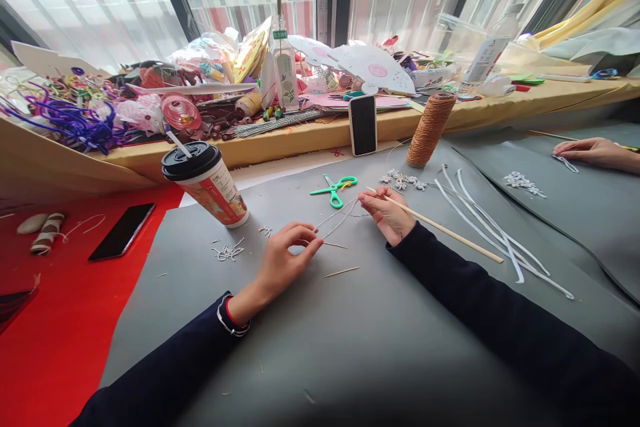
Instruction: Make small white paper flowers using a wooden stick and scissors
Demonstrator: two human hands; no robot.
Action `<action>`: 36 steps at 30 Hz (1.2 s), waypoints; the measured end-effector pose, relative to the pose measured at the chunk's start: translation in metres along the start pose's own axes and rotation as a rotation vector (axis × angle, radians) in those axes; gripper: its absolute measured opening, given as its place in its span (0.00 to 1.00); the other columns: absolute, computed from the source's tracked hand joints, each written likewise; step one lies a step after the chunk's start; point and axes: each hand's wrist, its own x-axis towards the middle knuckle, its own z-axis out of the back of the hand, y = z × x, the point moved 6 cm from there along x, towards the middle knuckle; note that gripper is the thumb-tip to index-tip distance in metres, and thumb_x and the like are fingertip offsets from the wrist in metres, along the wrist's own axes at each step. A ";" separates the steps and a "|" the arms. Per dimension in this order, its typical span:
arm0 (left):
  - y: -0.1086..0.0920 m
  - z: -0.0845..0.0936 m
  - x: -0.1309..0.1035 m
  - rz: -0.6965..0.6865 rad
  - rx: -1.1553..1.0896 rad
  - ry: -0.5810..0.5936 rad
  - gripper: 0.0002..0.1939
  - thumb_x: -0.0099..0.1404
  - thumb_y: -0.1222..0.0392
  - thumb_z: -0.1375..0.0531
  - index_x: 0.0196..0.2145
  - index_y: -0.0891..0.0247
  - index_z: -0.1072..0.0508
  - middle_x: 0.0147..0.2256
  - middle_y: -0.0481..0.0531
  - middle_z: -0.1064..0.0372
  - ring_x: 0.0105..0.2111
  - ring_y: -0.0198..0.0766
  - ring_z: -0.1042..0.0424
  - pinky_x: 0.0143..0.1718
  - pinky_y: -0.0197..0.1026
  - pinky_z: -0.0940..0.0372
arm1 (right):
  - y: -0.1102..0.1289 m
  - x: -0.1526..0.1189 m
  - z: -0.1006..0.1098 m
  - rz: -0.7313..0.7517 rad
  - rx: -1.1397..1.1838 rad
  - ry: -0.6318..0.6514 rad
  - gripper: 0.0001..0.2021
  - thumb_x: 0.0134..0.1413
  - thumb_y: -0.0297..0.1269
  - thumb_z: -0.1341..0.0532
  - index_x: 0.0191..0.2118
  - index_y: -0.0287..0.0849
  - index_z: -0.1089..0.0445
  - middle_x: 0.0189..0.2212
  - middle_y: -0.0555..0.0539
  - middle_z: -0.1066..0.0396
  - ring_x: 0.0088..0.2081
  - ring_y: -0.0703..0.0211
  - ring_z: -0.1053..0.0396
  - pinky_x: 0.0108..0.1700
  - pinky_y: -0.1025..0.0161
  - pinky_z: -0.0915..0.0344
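Fingertips (312, 250) of the left hand (280, 260) pinch a doubled pale cord (343, 220), a thin pointed stick (336, 245) poking out beneath them; whether they grip that too, I cannot tell. The cord stretches over the grey table (360, 347) to the right hand (393, 217), whose fingers grasp it and a long wooden rod (455, 234). Green scissors (333, 189) lie open just beyond, and farther a phone (363, 125) stands against the ledge (310, 137).

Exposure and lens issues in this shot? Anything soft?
Head view: backlit, window bright and washed out; head view: likely wide-angle distortion, cup and twine spool leaning outward; head view: left hand and right hand readable, no obvious motion blur; head view: grey mat dims and softens toward the bottom edge.
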 end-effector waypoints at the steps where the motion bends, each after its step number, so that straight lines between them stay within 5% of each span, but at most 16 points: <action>1: 0.003 0.002 0.001 0.030 -0.006 -0.026 0.04 0.54 0.60 0.40 0.26 0.63 0.27 0.34 0.54 0.30 0.36 0.37 0.30 0.36 0.35 0.34 | 0.000 0.001 0.001 0.002 0.002 -0.004 0.21 0.29 0.31 0.32 0.25 0.44 0.48 0.25 0.55 0.31 0.32 0.64 0.31 0.38 0.63 0.34; 11: 0.028 0.004 0.006 0.297 -0.331 -0.105 0.14 0.52 0.58 0.38 0.35 0.65 0.36 0.28 0.54 0.27 0.29 0.41 0.26 0.34 0.44 0.30 | -0.002 0.004 0.003 -0.016 0.014 -0.032 0.21 0.29 0.29 0.32 0.24 0.44 0.48 0.24 0.55 0.31 0.31 0.66 0.31 0.38 0.65 0.34; 25: 0.029 0.006 0.011 0.261 -0.352 -0.040 0.10 0.55 0.59 0.40 0.31 0.67 0.36 0.26 0.53 0.28 0.27 0.39 0.26 0.32 0.45 0.30 | -0.001 0.004 -0.001 -0.076 0.035 0.031 0.23 0.26 0.30 0.30 0.23 0.43 0.48 0.23 0.55 0.32 0.27 0.70 0.33 0.32 0.71 0.35; 30: 0.027 0.013 0.013 0.238 -0.420 -0.172 0.10 0.54 0.59 0.39 0.30 0.67 0.36 0.26 0.53 0.28 0.26 0.39 0.26 0.33 0.45 0.31 | 0.003 0.003 -0.004 -0.087 0.015 0.005 0.24 0.24 0.30 0.30 0.22 0.43 0.49 0.23 0.56 0.34 0.27 0.69 0.34 0.29 0.71 0.37; 36: 0.049 0.033 0.019 0.363 -0.702 -0.451 0.12 0.51 0.63 0.36 0.33 0.68 0.33 0.29 0.52 0.28 0.31 0.34 0.26 0.41 0.42 0.33 | -0.013 -0.016 -0.020 -0.132 0.027 0.046 0.23 0.26 0.31 0.31 0.24 0.43 0.49 0.24 0.54 0.32 0.28 0.68 0.34 0.31 0.70 0.38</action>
